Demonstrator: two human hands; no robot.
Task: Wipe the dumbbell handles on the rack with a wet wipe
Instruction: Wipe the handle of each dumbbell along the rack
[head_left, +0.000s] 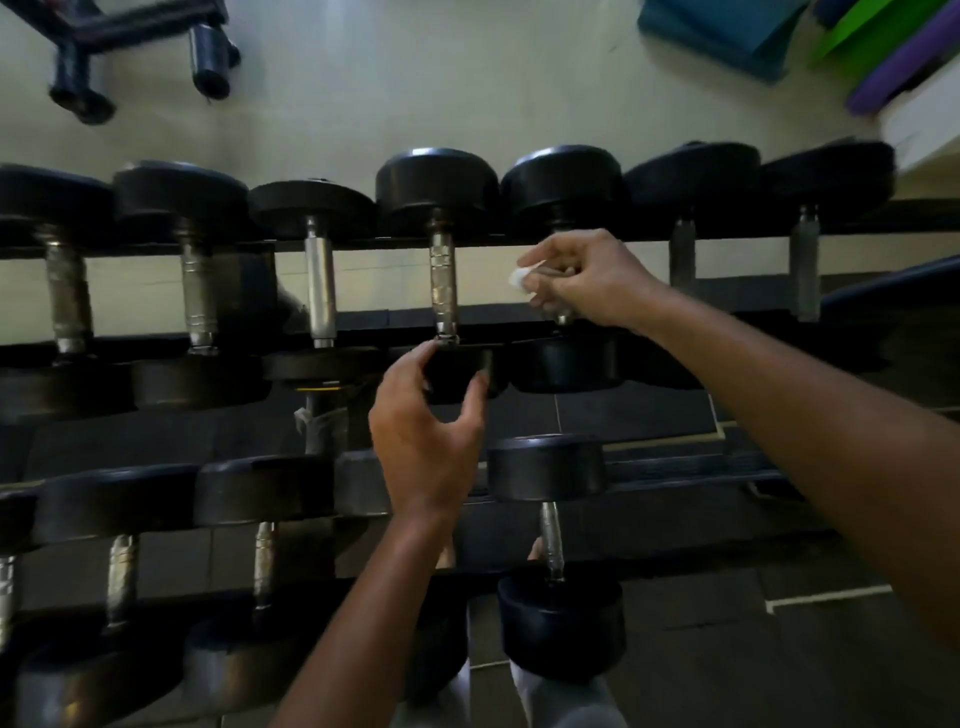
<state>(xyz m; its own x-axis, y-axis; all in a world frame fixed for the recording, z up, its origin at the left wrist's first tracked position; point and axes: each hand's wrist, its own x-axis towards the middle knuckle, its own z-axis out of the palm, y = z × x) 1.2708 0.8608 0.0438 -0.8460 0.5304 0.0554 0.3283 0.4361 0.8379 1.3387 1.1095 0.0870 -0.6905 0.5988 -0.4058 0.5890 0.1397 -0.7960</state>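
Observation:
A two-tier rack (363, 241) holds several black dumbbells with metal handles. My right hand (587, 278) grips a white wet wipe (522, 278) wrapped round the handle of an upper-row dumbbell (563, 182), right of centre; most of that handle is hidden by the hand. My left hand (426, 431) curls its thumb and fingers round the near black head (460, 371) of the neighbouring dumbbell, whose knurled handle (443, 283) is bare.
More dumbbells fill the upper row left and right, and a lower row (550, 467) sits nearer me. Beyond the rack lie a pale floor, a dark bench base (130, 47) at top left, and blue, green and purple mats (831, 36) at top right.

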